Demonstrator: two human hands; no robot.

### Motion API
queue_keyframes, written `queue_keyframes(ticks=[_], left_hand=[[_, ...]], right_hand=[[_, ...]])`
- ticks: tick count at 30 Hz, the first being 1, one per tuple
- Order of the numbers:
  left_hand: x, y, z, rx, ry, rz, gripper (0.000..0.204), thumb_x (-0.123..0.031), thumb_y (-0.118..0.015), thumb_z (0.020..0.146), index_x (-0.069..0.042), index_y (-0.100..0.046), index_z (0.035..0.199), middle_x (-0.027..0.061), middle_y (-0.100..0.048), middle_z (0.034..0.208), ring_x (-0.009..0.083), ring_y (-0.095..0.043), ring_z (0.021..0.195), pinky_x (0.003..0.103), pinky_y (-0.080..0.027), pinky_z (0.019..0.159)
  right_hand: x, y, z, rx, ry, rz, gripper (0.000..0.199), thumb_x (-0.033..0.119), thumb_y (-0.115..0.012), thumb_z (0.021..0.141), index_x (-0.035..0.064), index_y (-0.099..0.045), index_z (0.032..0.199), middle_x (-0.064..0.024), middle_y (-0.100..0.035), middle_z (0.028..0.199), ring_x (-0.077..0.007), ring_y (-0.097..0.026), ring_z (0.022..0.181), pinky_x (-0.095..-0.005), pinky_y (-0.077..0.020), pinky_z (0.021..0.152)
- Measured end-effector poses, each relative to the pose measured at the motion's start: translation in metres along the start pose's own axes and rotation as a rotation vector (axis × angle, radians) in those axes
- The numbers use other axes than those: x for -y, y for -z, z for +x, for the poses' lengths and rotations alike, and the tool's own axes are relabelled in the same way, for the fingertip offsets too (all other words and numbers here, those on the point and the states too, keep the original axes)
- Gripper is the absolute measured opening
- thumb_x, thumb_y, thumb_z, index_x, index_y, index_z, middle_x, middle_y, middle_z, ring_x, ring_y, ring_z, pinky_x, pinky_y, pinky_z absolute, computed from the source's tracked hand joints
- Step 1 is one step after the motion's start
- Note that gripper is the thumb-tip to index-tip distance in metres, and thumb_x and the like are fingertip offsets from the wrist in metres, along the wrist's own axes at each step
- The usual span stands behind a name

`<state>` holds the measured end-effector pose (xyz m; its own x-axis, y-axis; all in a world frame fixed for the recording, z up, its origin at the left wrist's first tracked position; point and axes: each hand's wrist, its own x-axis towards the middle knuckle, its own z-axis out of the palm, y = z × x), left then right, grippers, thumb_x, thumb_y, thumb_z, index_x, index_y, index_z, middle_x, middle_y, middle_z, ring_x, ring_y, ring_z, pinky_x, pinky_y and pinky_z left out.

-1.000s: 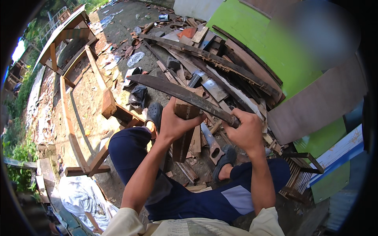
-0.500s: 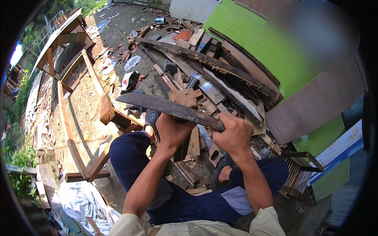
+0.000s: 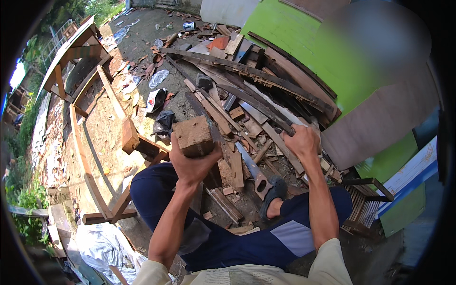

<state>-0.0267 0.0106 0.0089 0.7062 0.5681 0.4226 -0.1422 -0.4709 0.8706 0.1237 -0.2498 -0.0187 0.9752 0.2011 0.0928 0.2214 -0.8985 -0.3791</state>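
My left hand (image 3: 191, 165) is wrapped round a thick wooden post (image 3: 193, 131), its rough square end facing up. Part of the post's side shows below the fingers. Off to the right, my right hand (image 3: 303, 141) grips a machete (image 3: 261, 105) by its handle end, which the fingers mostly hide. The long dark blade points up and to the left, apart from the post. Between my feet lies a handsaw (image 3: 248, 160) with a brown handle, touched by neither hand.
Scrap boards and a long split beam (image 3: 256, 73) are heaped ahead, against a green panel (image 3: 289, 42). A wooden frame (image 3: 85, 161) lies at left beside white sheeting (image 3: 102, 247). A slatted wooden piece (image 3: 363, 204) stands at right. Offcuts litter the ground.
The machete has moved off the top of the post, up and to the right with my right hand. My left hand has shifted slightly left and down, still holding the post.
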Motion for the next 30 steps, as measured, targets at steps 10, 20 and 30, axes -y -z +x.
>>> queue_keyframes(ticks=[10,20,30], left_hand=[[0.001,-0.005,0.013,0.043,0.038,0.057,0.058,-0.017,-0.091,0.071,-0.001,-0.055,0.113,0.0115,-0.071,0.097,0.0162,-0.070,0.083,0.033,-0.058,0.076],[0.001,-0.016,0.007,0.108,-0.075,0.165,0.032,-0.020,-0.095,0.064,-0.005,-0.075,0.084,0.0099,-0.074,0.078,0.0234,-0.074,0.073,0.034,-0.057,0.066],[0.001,-0.012,0.007,0.155,-0.305,0.266,0.033,-0.019,-0.094,0.062,-0.004,-0.074,0.083,0.0070,-0.072,0.080,0.0187,-0.070,0.071,0.034,-0.056,0.067]], right_hand=[[0.063,0.023,-0.037,-0.084,0.228,0.274,0.021,0.024,-0.077,0.077,0.0049,-0.067,0.078,-0.0187,-0.063,0.067,-0.0420,-0.063,0.066,-0.0455,-0.0476,0.057],[0.085,0.027,-0.045,-0.166,0.468,0.243,0.024,0.025,-0.079,0.072,0.0075,-0.063,0.069,-0.0142,-0.063,0.066,-0.0378,-0.065,0.064,-0.0446,-0.0472,0.055],[0.061,0.002,-0.032,-0.088,0.492,0.310,0.019,0.020,-0.075,0.071,0.0055,-0.063,0.068,-0.0172,-0.063,0.067,-0.0397,-0.064,0.062,-0.0445,-0.0470,0.052]])
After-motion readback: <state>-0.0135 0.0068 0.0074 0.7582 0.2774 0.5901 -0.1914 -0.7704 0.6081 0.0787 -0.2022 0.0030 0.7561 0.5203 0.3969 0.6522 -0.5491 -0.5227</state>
